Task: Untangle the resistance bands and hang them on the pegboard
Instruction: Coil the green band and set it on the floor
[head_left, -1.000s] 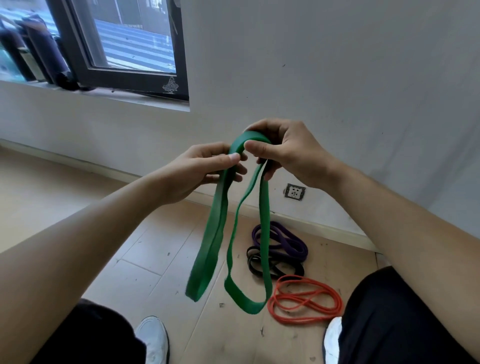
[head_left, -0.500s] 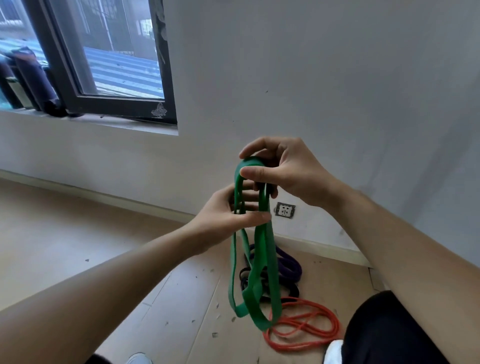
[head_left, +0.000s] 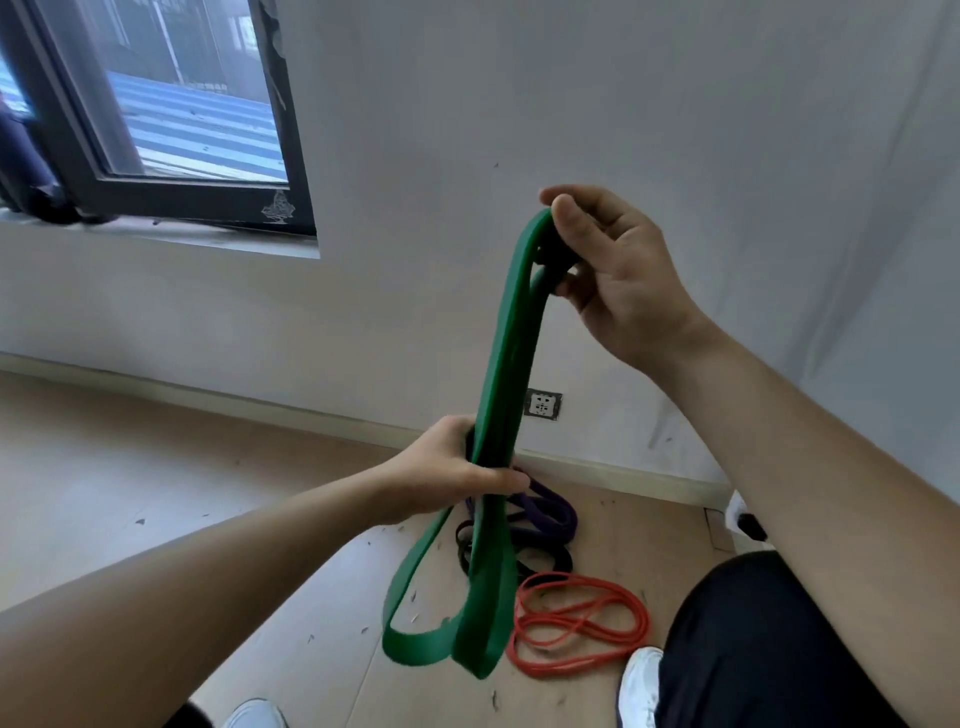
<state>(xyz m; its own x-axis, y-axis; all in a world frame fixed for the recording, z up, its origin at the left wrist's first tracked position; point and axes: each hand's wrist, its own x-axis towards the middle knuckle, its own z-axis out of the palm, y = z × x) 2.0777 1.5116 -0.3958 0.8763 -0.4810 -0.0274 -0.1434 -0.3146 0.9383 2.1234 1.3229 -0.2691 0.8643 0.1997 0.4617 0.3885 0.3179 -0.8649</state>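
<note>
Hanging doubled from the right hand (head_left: 618, 275), the green band (head_left: 506, 358) runs down through the left hand (head_left: 452, 473) and ends in two loops just above the wooden floor (head_left: 156, 467). The right thumb and fingers pinch the band's top fold; the fingers behind the fold are mostly hidden. The left hand is closed around the strands lower down, its fingertips out of sight behind the band. On the floor by the white wall (head_left: 623, 130) lie a purple band (head_left: 556, 514) and a black band (head_left: 550, 561), tangled together and partly covered by the green one, so their overlap is hard to read. An orange band (head_left: 582, 629) lies coiled just beside them. White shoes (head_left: 639, 686) are cut off at the bottom edge. A wall socket (head_left: 543, 404) sits low on the wall, and a dark-framed window (head_left: 171, 114) is cropped at upper left.
</note>
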